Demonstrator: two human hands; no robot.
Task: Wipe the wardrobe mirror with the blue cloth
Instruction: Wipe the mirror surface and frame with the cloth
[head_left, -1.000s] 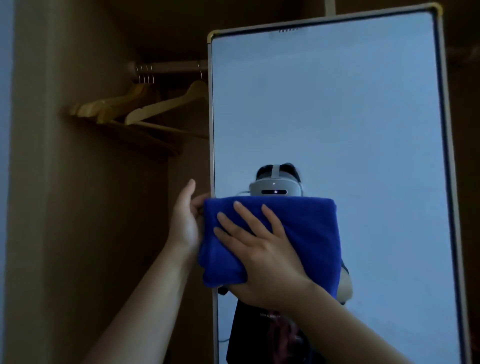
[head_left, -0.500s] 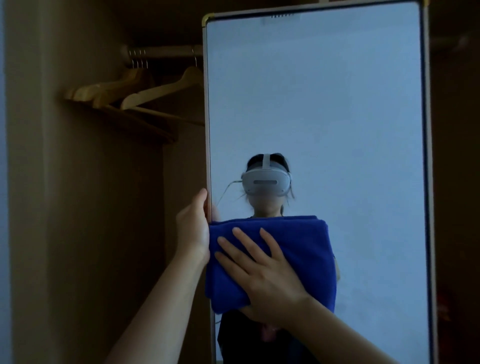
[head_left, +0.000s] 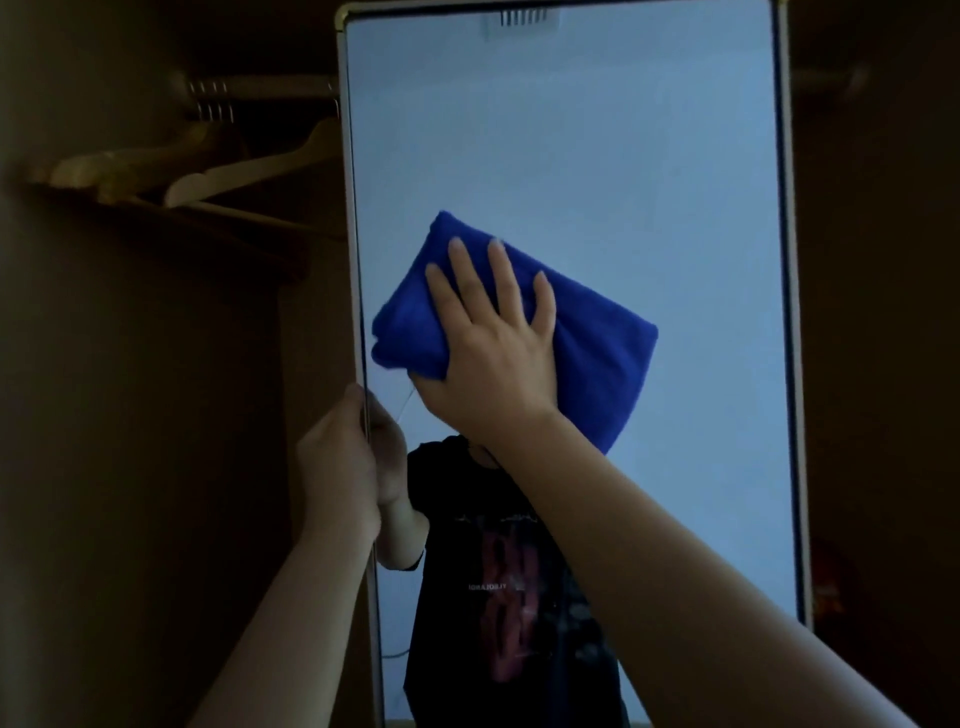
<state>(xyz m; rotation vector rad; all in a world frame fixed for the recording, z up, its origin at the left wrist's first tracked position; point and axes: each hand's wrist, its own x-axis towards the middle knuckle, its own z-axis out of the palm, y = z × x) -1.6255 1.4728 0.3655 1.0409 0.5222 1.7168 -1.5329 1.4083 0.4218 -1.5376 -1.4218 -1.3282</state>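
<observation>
While the right hand (head_left: 493, 358) pressed the folded blue cloth (head_left: 592, 338) flat on the mirror (head_left: 649, 182) at frame centre, fingers spread, the left hand (head_left: 337, 462) pinched the mirror's left edge. Cloth looked soft, light; palm pressure suits it. Glass likely fragile, slippery.

the right hand (head_left: 488, 353) covers the middle of the blue cloth (head_left: 597, 353), which hides the reflected head.

Two hands (head_left: 488, 358), one blue cloth (head_left: 597, 343), one mirror (head_left: 649, 156), several hangers (head_left: 249, 176).
</observation>
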